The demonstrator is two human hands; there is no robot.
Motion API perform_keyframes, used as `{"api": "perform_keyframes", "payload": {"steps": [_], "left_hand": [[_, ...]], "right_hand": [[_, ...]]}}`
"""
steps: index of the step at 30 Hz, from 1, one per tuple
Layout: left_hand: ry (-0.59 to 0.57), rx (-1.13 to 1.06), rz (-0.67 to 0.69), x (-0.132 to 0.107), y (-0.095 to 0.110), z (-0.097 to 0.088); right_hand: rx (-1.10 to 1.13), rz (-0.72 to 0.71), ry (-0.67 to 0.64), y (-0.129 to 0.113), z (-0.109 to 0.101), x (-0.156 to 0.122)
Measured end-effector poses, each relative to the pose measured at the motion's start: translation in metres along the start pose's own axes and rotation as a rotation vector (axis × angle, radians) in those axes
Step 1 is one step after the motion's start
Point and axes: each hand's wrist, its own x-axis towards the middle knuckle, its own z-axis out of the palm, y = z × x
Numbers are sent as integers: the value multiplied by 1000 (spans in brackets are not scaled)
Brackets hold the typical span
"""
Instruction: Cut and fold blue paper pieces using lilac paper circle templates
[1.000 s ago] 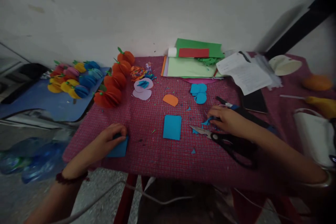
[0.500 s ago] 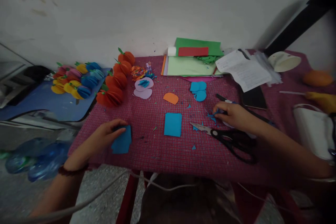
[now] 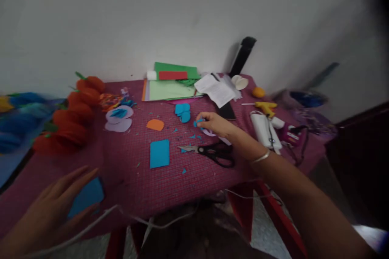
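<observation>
My right hand (image 3: 214,124) pinches small blue paper scraps (image 3: 199,122) between thumb and fingers, just right of a bunch of rounded blue paper pieces (image 3: 182,112). Below it lie black-handled scissors (image 3: 209,151), blades spread slightly and pointing left. Loose blue bits (image 3: 184,171) are strewn around them. At the table's left front, my left hand (image 3: 65,194), blurred, rests with fingers spread at a blue paper piece (image 3: 88,197), partly covering it. Between the hands sit a squarish stack of blue paper (image 3: 159,153) and an orange rounded cutout (image 3: 155,124).
Orange paper pumpkins (image 3: 68,127) line the left side, near lilac paper ovals (image 3: 119,124) and a scrap heap (image 3: 111,102). Coloured sheets (image 3: 170,91) lie at the back. A written paper (image 3: 216,91), yellow glue gun (image 3: 266,108) and white case (image 3: 265,130) occupy the right.
The view has swung to the right, bringing the glue gun and white case fully in. My right hand still pinches scraps, slightly nearer the rounded blue pieces; my left fingers are spread wider.
</observation>
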Motion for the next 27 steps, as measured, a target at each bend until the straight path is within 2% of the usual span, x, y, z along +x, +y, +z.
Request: {"api": "perform_keyframes", "payload": {"steps": [1,2,4,7,9,11,14,17,22,27], "left_hand": [[54,-42,37,13,5,4],[57,-84,66,29,15,6],[-41,-166,167,66,52,5],[-199,-246,309,129,119,1],[-217,-194,300,170,153,4],[-175,-92,235,203,173,14],[-180,-28,185,236,183,34],[-232,12,143,252,182,46],[-293,-13,116,259,180,47],[-233,-98,163,261,189,52]], "right_hand": [[12,11,22,0,1,3],[24,12,41,0,2,5],[35,5,66,2,4,9],[4,-11,76,7,7,10],[-54,-23,76,11,5,9],[-138,-43,85,15,2,9],[-281,-79,103,21,-3,11],[-409,-118,84,23,-1,14],[-537,-209,-11,13,-1,10],[-629,-193,8,6,-19,2]]}}
